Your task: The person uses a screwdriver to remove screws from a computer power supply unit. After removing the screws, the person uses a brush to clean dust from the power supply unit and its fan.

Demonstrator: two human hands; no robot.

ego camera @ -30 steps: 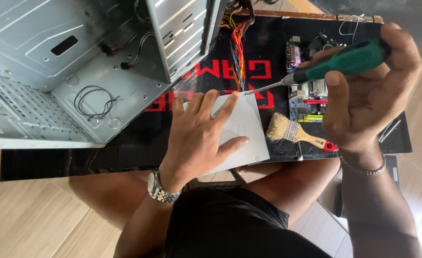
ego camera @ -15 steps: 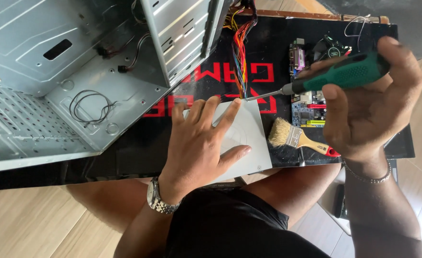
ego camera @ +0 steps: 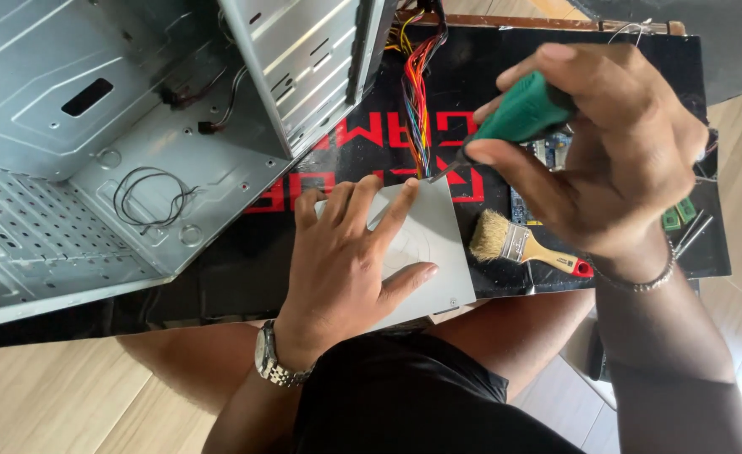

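Grip of the right hand (ego camera: 615, 160): fingers and thumb clenched around the green handle of a screwdriver (ego camera: 518, 113), whose dark shaft slants down and left so that its tip meets the upper right edge of a flat grey metal drive unit (ego camera: 434, 244). Left hand (ego camera: 346, 269): grasping nothing, palm down and fingers spread flat on top of the drive unit, pressing it; a metal wristwatch (ego camera: 272, 357) sits on that wrist, a thin bracelet (ego camera: 640, 282) on the right one.

Nearest the viewer are the person's knees and dark shorts (ego camera: 405, 403) over a pale wooden floor (ego camera: 43, 395). The drive unit lies at the near edge of the tabletop, on a black mat (ego camera: 505, 76) printed with large red block letters, partly hidden by the unit and the hands. Just right of the unit rests a paintbrush (ego camera: 514, 244) with pale bristles, a metal ferrule, a wooden handle and a red tip. Behind the right hand a circuit board (ego camera: 547, 151) shows in part; small green pieces (ego camera: 678, 214) lie near the mat's right edge.

Farther back and to the left stands an open grey computer case (ego camera: 94, 168), its perforated panel toward the viewer, a loop of black wire (ego camera: 148, 193) on its floor. A bundle of red, yellow and orange cables (ego camera: 417, 92) hangs beside its drive cage.
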